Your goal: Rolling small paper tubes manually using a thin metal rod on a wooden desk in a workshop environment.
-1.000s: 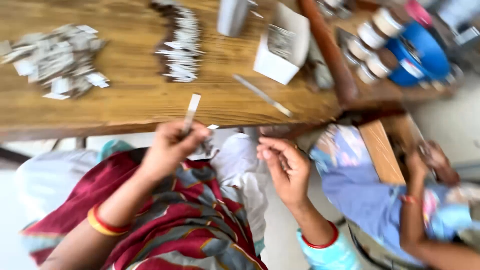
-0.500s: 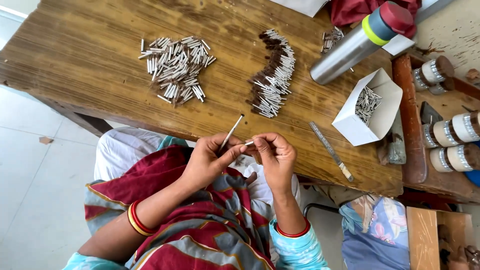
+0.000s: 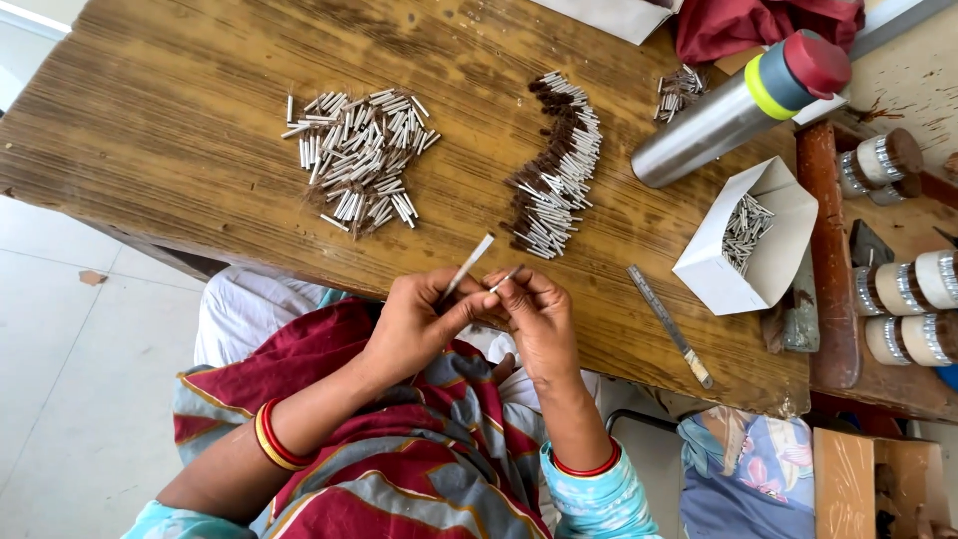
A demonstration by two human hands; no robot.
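- The left hand (image 3: 414, 324) was clenched around a thin pale strip (image 3: 469, 266), which stuck up and away from the fingers over the near edge of the wooden surface (image 3: 180, 120).
- The right hand (image 3: 539, 319) pinched a small silver tube (image 3: 505, 279) between thumb and fingertips, touching the left hand; both were held close together just in front of the body.
- A loose heap of short silver tubes (image 3: 357, 160) lay on the surface, beyond the left hand.
- A curved row of tubes with dark brown ends (image 3: 555, 180) lay beyond the right hand, well apart from the loose heap.
- A flat metal file (image 3: 669, 326) lay slanted near the surface's front edge, right of the hands.
- A white paper box (image 3: 788, 215) stood open beside it, with more silver tubes inside.
- A steel flask with a red cap (image 3: 738, 105) lay on its side behind the box.
- Spools of silvery tape (image 3: 903, 289) sat at the far right.
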